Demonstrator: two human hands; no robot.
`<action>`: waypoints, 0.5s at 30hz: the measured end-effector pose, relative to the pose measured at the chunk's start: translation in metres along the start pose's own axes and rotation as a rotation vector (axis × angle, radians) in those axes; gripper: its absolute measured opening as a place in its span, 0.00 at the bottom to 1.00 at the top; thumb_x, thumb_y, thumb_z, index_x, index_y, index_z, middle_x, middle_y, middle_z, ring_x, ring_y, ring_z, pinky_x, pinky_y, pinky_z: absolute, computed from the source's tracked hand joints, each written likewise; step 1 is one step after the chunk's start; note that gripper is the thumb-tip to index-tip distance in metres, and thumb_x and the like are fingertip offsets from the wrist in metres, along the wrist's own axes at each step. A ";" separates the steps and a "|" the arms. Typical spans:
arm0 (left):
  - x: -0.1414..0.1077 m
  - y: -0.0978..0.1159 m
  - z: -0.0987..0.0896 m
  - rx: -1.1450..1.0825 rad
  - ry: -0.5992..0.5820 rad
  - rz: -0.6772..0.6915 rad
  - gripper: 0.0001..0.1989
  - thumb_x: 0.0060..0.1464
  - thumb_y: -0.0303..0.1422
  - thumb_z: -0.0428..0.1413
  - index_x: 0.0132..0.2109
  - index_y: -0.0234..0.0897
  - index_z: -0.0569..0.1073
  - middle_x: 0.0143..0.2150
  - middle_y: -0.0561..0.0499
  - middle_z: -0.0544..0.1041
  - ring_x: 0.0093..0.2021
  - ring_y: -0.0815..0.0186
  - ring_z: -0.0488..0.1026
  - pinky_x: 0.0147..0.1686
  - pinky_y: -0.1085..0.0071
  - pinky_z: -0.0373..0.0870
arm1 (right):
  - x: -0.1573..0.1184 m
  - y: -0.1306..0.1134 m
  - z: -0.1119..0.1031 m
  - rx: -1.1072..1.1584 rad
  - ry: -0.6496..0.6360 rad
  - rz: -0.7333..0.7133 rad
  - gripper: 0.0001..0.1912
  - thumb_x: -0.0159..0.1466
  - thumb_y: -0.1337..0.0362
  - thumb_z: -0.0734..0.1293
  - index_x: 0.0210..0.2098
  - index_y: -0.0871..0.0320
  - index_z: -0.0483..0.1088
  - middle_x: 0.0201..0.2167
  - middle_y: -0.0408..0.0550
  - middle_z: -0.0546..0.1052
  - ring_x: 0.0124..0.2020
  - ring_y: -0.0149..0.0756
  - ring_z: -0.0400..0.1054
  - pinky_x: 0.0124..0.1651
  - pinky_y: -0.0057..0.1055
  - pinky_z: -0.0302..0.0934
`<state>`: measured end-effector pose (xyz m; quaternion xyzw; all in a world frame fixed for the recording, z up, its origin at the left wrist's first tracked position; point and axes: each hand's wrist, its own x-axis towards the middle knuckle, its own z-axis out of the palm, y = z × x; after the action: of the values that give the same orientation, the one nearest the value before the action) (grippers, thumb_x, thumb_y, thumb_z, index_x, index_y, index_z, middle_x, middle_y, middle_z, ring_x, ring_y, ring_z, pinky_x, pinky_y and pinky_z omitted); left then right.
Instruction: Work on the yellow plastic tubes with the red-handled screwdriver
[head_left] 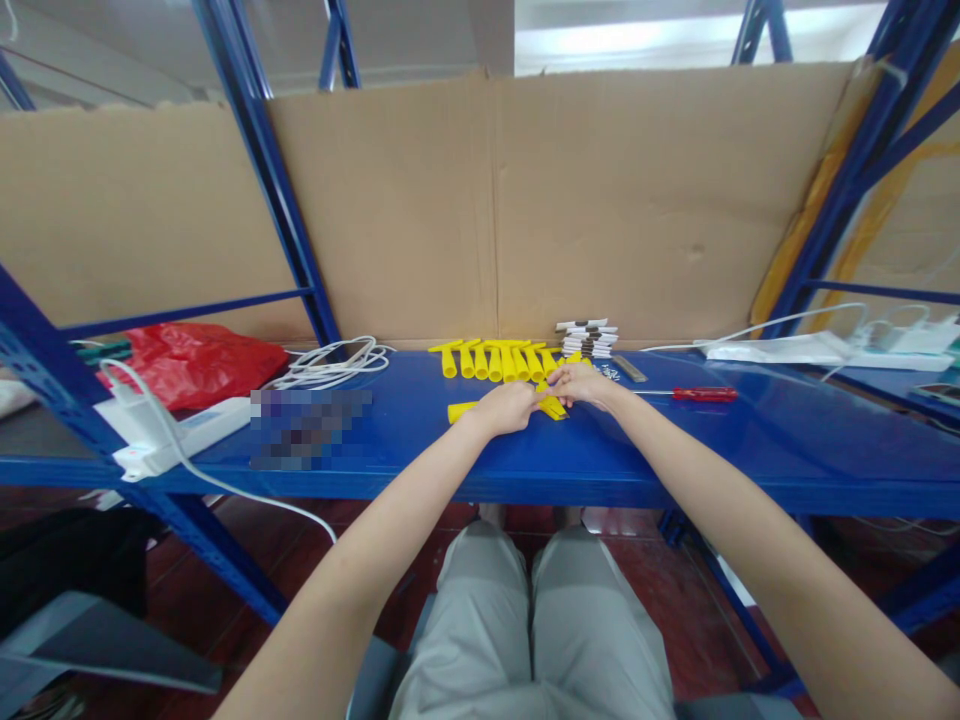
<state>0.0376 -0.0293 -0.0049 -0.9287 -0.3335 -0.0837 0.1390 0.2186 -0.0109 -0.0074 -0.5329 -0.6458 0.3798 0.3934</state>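
Note:
My left hand [511, 408] is closed around a yellow T-shaped plastic tool, like a scraper, whose round handle end [460, 411] sticks out on the left. The fingers of my right hand [577, 384] are bent against its wide flat head [553, 408]; whether they pinch a small part is hidden. Behind my hands stands a row of similar yellow tools [491, 362], handle ends toward me. Small screws [609, 371] lie scattered beyond my right hand, beside a flat metal strip [630, 369]. To the right rests a screwdriver [703, 394] with a red handle.
Small white packets [589, 338] are stacked against the cardboard wall [600, 200]. On the left are a red plastic bag [206, 362], coiled white cable [337, 363] and a power strip [202, 432]. Blue posts [281, 190] frame the blue bench [795, 440]. Another power strip [900, 358] sits right.

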 end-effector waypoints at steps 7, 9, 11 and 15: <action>0.002 0.000 0.001 -0.005 0.009 0.033 0.15 0.63 0.28 0.47 0.45 0.34 0.78 0.42 0.42 0.79 0.43 0.60 0.77 0.45 0.66 0.72 | 0.016 0.000 -0.010 -0.156 0.360 -0.226 0.06 0.51 0.71 0.69 0.27 0.57 0.67 0.24 0.41 0.73 0.29 0.31 0.68 0.37 0.28 0.64; 0.002 0.001 0.001 0.005 0.008 0.032 0.15 0.63 0.28 0.47 0.46 0.33 0.78 0.42 0.42 0.79 0.43 0.59 0.77 0.45 0.65 0.73 | 0.019 -0.002 -0.016 -0.148 0.465 -0.292 0.03 0.54 0.70 0.66 0.28 0.57 0.66 0.29 0.45 0.74 0.34 0.34 0.69 0.44 0.32 0.64; 0.001 0.001 0.000 0.009 0.007 0.034 0.15 0.64 0.28 0.46 0.46 0.33 0.78 0.42 0.42 0.79 0.44 0.59 0.77 0.45 0.64 0.73 | 0.020 -0.003 -0.020 -0.124 0.486 -0.298 0.03 0.54 0.70 0.64 0.27 0.57 0.65 0.30 0.46 0.74 0.36 0.35 0.69 0.45 0.33 0.64; 0.000 0.001 0.000 0.008 0.066 0.018 0.16 0.64 0.27 0.45 0.50 0.32 0.77 0.45 0.40 0.78 0.47 0.58 0.76 0.47 0.64 0.72 | 0.016 -0.005 -0.023 -0.084 0.467 -0.242 0.05 0.54 0.72 0.64 0.26 0.56 0.64 0.27 0.44 0.72 0.34 0.36 0.69 0.40 0.31 0.64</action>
<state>0.0380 -0.0305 -0.0054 -0.9277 -0.3208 -0.1118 0.1545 0.2359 0.0055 0.0085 -0.5409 -0.6115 0.1697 0.5520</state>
